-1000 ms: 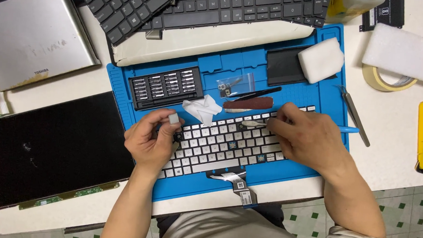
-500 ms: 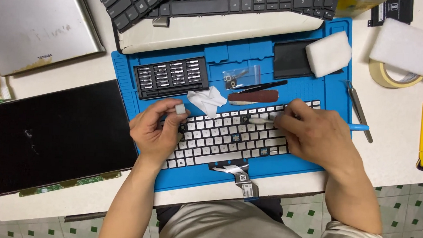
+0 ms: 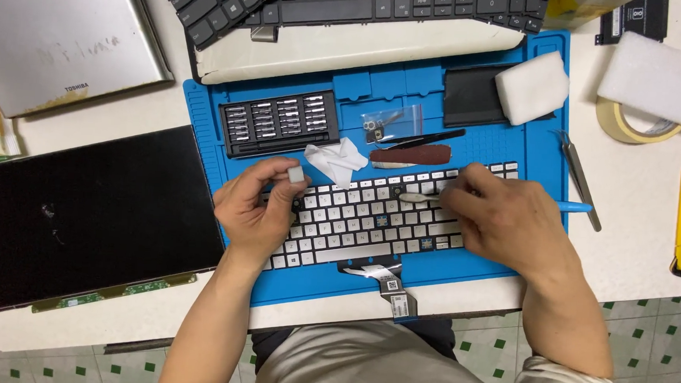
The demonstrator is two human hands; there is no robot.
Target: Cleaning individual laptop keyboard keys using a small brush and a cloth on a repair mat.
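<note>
Holding: left hand [image 3: 255, 210] pinches a small white keycap [image 3: 295, 174] above the silver keyboard [image 3: 370, 216].
Right hand [image 3: 502, 219]: closed around a thin blue-handled tool [image 3: 418, 197], tip on the upper key rows.
Progress: a few dark gaps show among the keys (most caps seated).
Keyboard: lies on the blue mat [image 3: 204, 122], touching both hands.
Room: bit case [image 3: 280, 122] and white cloth [image 3: 336, 160] crowd behind; black screen panel [image 3: 83, 209] left; bench [image 3: 641, 230] freer right.

Head camera looks straight down – close above the blue mat [image 3: 304, 287]; one view only.
</note>
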